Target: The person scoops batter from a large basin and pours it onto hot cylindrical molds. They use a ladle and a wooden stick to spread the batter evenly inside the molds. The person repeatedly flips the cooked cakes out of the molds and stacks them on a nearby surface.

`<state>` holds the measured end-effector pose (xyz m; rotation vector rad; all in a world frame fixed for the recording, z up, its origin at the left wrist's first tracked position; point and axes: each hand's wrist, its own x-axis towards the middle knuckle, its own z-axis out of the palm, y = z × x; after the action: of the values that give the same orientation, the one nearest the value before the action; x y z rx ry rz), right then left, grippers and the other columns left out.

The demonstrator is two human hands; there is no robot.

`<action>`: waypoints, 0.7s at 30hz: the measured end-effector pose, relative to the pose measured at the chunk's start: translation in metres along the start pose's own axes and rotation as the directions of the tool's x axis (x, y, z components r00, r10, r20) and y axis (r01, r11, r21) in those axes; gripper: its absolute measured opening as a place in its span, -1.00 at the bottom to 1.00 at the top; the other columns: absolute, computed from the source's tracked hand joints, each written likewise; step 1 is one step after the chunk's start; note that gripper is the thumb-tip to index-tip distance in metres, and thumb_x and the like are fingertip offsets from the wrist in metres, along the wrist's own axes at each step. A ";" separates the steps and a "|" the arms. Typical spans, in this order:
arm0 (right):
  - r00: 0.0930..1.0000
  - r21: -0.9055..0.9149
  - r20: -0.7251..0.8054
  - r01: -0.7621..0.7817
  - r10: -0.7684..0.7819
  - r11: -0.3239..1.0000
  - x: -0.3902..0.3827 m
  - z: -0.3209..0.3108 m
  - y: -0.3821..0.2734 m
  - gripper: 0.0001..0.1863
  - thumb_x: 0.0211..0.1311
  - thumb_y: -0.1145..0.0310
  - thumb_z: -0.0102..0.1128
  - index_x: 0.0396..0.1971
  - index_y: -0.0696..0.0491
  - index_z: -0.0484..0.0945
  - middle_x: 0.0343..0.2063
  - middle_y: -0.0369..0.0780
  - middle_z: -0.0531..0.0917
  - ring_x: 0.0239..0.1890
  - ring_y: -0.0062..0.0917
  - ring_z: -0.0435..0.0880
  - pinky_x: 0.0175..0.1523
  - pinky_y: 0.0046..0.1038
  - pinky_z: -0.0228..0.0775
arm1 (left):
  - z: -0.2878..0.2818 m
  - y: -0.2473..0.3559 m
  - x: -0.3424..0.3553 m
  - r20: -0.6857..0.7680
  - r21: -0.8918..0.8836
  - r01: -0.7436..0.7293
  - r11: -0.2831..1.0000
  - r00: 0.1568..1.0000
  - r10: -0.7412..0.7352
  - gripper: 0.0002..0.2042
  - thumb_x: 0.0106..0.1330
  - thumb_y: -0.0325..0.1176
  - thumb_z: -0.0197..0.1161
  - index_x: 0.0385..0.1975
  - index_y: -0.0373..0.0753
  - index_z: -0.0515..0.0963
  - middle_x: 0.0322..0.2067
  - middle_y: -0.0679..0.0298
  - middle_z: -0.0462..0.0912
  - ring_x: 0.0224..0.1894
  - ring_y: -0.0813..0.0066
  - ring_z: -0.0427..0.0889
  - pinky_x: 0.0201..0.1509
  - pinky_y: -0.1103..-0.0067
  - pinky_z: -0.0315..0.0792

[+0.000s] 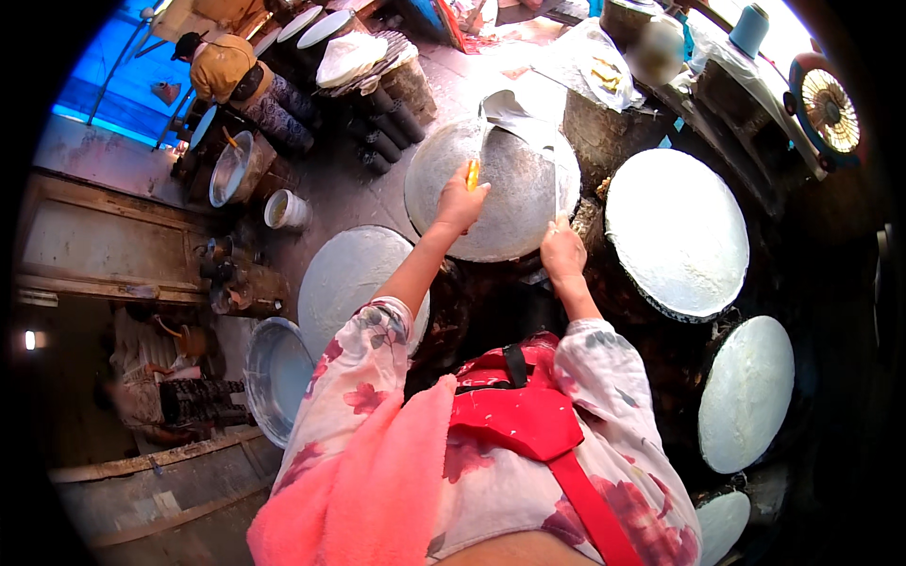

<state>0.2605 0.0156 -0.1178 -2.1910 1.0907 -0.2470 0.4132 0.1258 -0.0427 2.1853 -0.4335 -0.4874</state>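
Observation:
In front of me is a large round pan-like surface [510, 212], grey-white with pale smears. My left hand [459, 204] is closed around a yellow-orange handle [473, 175] over its left part. A narrow pale blade seems to extend from that handle toward the far rim. On the right side, my right hand [563, 249] grips the near end of a long, flat, whitish strip [561, 184], perhaps a spatula blade. A thin white sheet [510, 106] hangs folded at the far rim, between the ends of the two tools. Whether either tool touches it I cannot tell.
Round white-topped surfaces stand at left [354, 278], right [677, 231] and lower right [746, 396]. A metal basin [278, 382] and white bucket [286, 209] are on the left. Another person [226, 71] bends at far left. A round fan [830, 108] stands far right.

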 end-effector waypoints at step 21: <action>0.955 -0.166 0.206 0.250 -0.215 0.954 0.057 -0.010 -0.012 -0.64 0.27 0.38 -0.22 -0.03 0.26 0.36 -0.42 0.06 0.64 -0.32 -0.08 0.66 -0.19 -0.11 0.46 | -0.049 -0.018 -0.013 -0.057 -0.266 0.063 0.962 0.995 -0.081 -0.43 0.23 -0.36 0.21 0.27 -0.16 0.21 -0.61 0.37 0.36 -0.77 0.67 0.27 -0.73 0.66 0.19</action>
<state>0.3005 -0.0277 -0.1096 -2.4611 0.7787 -0.0389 0.4278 0.1750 -0.0267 1.9573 -0.2377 -0.4800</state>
